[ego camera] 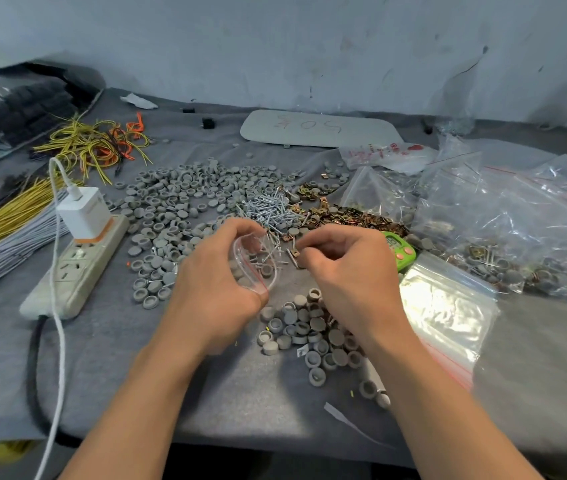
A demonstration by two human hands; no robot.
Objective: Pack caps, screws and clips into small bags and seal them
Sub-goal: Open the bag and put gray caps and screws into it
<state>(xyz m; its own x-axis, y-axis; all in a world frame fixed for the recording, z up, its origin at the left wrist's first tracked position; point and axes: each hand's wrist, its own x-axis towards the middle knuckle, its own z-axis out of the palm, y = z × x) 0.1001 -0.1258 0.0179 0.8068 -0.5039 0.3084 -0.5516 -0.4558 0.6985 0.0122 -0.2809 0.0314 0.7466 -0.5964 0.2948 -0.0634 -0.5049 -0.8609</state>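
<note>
Clear bag point(256, 268): my left hand point(216, 285) grips it open beside the screw pile point(268, 209). My right hand point(340, 268) pinches a clip point(296, 252); I'd drop it centrally.

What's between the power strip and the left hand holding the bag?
Head view: loose gray caps scattered on the gray cloth, from the power strip across to the left hand gripping the small bag.

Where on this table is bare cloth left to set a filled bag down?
Bare cloth lies between the power strip and the left forearm, and at the right front beside the empty bags. The centre is crowded: caps, screws, clips.
</note>
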